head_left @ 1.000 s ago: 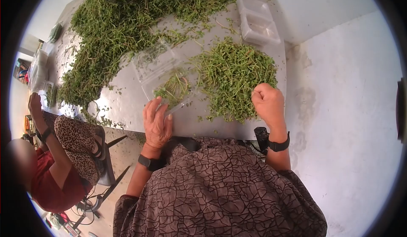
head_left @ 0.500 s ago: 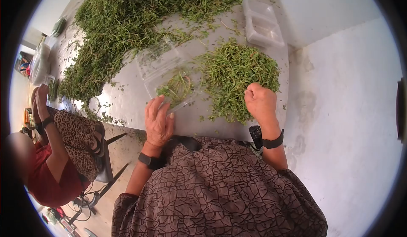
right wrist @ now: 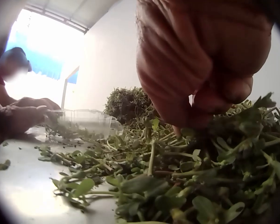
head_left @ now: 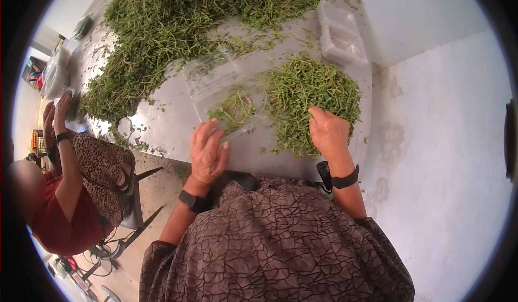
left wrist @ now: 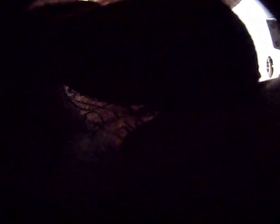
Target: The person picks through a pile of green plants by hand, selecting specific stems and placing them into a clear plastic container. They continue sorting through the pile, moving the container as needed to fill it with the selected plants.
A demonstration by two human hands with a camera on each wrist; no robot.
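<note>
on the counter (head_left: 167,124), seemingly light, soft greens (head_left: 318,92), best taken by stems, are being touched by the right grip (head_left: 330,136), whether pinching cannot be told, the left grip (head_left: 208,153) being held spread.

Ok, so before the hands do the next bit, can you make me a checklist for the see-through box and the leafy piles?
1. See-through box open: ok, its lid is folded back.
2. Room in the box: ok, the sprigs inside don't fill it.
3. Left fingers by the box: ok, they are at its near edge.
4. Right fingers at the smaller pile: ok, they reach down to it.
5. Right fingers pinching a sprig: cannot tell, the tips are hidden.
6. Table beside the box free of loose bits: not ok, a few lie there.
</note>
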